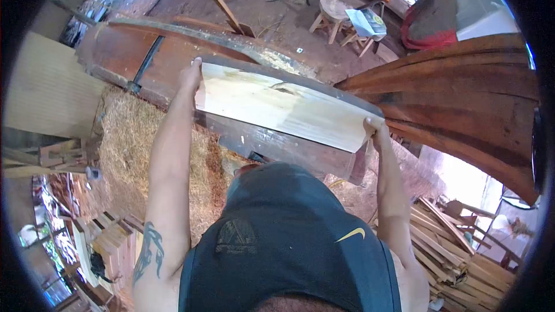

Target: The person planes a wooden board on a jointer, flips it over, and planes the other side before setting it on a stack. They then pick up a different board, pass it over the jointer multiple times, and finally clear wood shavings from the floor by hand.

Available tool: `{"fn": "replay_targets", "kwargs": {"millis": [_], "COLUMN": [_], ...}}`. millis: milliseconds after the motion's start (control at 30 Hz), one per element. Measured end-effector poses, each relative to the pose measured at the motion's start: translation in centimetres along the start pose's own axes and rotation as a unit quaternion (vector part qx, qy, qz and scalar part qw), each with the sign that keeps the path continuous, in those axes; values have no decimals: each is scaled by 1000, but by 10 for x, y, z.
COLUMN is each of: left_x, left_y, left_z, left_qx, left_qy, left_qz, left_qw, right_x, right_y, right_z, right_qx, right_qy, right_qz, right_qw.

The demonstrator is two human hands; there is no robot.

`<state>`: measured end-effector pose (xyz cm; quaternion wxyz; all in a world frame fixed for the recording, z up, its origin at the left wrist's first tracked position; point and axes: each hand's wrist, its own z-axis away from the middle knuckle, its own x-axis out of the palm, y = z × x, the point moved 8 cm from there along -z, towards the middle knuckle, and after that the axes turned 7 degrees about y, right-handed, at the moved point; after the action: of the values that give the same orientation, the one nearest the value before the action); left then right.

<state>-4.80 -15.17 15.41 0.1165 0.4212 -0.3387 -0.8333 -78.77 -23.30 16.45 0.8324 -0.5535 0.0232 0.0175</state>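
At twelve o'clock in the view, a pale board (272,107) lies over the dark surface (260,140). The left hand (192,76), at ten o'clock, grips one end; the right hand (376,127), at three, grips the other. Wood shavings (136,144) spread at nine, a stool (334,8) stands at one, and wood strips (436,242) pile up at four.

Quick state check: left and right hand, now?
Left hand: holding the pale board at its left end.
Right hand: holding the same board at its right end.
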Motion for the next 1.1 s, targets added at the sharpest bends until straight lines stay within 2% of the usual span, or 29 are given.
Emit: {"fn": "replay_targets", "kwargs": {"millis": [100, 267, 400, 500, 567, 667, 733, 800, 867, 1000, 1067, 1100], "left_x": [7, 11, 7, 6, 3, -4, -22, -50, -74, -95, -107, -109], "left_y": [12, 19, 24, 23, 13, -20, -49, -72, -101, -149, -131, -120], "left_z": [-5, -9, -6, 0, -10, -6, 7, 41, 76, 89, 107, 116], "left_qx": [-13, 0, 2, -13, 48, 68, 97, 85, 30, 16, 39, 51], "left_qy": [37, 46, 49, 34, 42, 11, 18, 32, 29, -13, 4, 13], "left_qz": [-39, -41, -59, -17, -27, 97, 195, 214, 228, 246, 209, 191], "left_qw": [998, 998, 997, 999, 998, 993, 976, 973, 973, 969, 977, 980], "right_x": [-1, -3, -3, -6, -5, -64, -38, -53, -42, -37, -46, -48], "right_y": [8, 21, 23, 27, 24, 79, 18, 21, 11, 27, 48, 49], "right_z": [-23, -32, -35, -40, -30, -33, 46, 76, 110, 145, 142, 142], "right_qx": [-5, 27, 18, 7, -26, 60, 92, 103, 134, 118, 92, 93], "right_qy": [-5, 18, 36, 17, 7, -21, 91, 142, 57, 96, 121, 145], "right_qz": [-25, -57, -64, -72, -91, -82, -63, 20, 112, 55, 4, 31], "right_qw": [1000, 998, 997, 997, 996, 995, 990, 984, 983, 987, 988, 985]}}
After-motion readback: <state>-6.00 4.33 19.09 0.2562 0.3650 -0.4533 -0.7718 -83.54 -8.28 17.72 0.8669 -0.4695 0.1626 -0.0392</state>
